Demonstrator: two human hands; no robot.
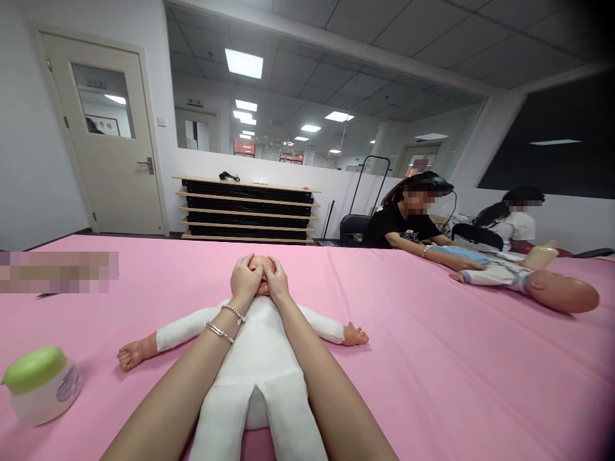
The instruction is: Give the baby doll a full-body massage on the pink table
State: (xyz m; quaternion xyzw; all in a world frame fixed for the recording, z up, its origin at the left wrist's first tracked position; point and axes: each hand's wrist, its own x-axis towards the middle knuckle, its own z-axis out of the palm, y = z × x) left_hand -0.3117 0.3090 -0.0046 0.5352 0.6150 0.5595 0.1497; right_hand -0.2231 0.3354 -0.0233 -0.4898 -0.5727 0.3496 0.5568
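A baby doll (259, 349) with a white cloth body lies on its back in front of me, arms spread to both sides and head pointing away. My left hand (244, 276) cups the left side of the doll's head, and my right hand (275, 279) wraps round the right side. Both thumbs rest over its face, close together near the middle. Part of the forehead, nose and mouth shows between my hands; the rest of the head is covered. My forearms pass along both sides of the doll's torso. Two bracelets circle my left wrist.
A green-lidded jar (42, 386) stands at the left on the pink table cover (432, 384). At the right, a co-worker (408, 218) handles another doll (542, 285) in blue and white clothes, near a pale bottle (542, 255). A second person (514, 218) sits farther back. Shelving (247, 208) stands beyond the table.
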